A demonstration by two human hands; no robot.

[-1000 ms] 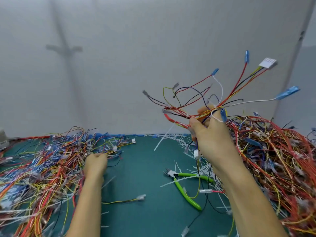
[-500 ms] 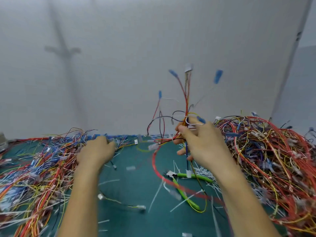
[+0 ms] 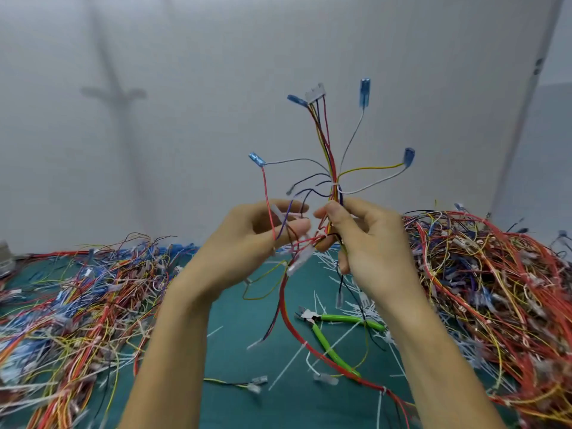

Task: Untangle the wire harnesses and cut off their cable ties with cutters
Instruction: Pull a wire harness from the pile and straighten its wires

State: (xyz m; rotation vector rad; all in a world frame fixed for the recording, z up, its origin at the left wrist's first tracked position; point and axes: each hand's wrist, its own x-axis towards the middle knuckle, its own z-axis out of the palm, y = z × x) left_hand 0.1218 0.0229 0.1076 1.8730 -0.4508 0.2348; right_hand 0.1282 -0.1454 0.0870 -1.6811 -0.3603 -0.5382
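A teal mat (image 3: 309, 410) lies below — behind it rises a plain grey wall (image 3: 216, 57) bearing a cross-shaped shadow (image 3: 114, 92).

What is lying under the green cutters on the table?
The cutters rest on the teal mat, among cut white cable ties. What lies directly beneath them is covered.

A: What's at frame centre?
B: The right hand (image 3: 373, 252) pinches a wire harness (image 3: 330, 156) below its white cable tie (image 3: 335, 184); the left hand (image 3: 244, 246) holds its loose strands.
A: Lower down?
B: Green-handled cutters (image 3: 328, 339) lie on the tabletop (image 3: 235, 407) between two wire piles (image 3: 77, 305).
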